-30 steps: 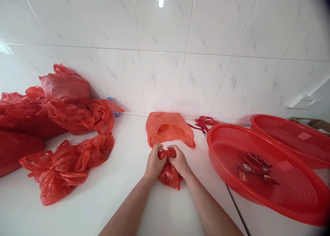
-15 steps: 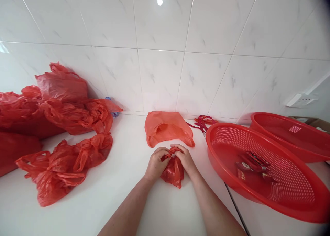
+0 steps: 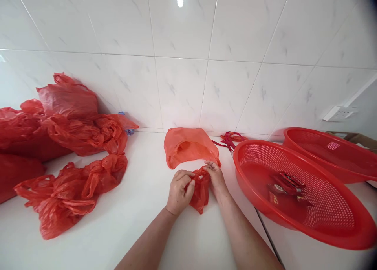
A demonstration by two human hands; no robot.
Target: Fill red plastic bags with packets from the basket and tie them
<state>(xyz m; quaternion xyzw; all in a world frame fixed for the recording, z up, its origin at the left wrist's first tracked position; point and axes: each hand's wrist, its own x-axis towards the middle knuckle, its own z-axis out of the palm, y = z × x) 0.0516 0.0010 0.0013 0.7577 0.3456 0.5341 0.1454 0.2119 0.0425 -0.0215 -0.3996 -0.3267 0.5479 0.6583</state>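
A small red plastic bag (image 3: 200, 191) sits on the white counter (image 3: 141, 226) between my two hands. My left hand (image 3: 179, 191) grips its left side, fingers curled around the plastic. My right hand (image 3: 216, 178) pinches the bag's twisted top, which stretches between both hands. Just behind them lies an open orange-red bag (image 3: 188, 146), mouth facing me.
Several crumpled red bags (image 3: 73, 183) pile up at the left against the tiled wall. A red perforated basket (image 3: 250, 152) at the right holds a few small red packets (image 3: 287, 183); a second red basket (image 3: 332, 152) sits behind it. Red ribbon (image 3: 231, 138) lies by the wall.
My hands have drawn apart and shifted slightly away from me, pulling the small bag's top into a stretched twist. The bag has risen a little with them.
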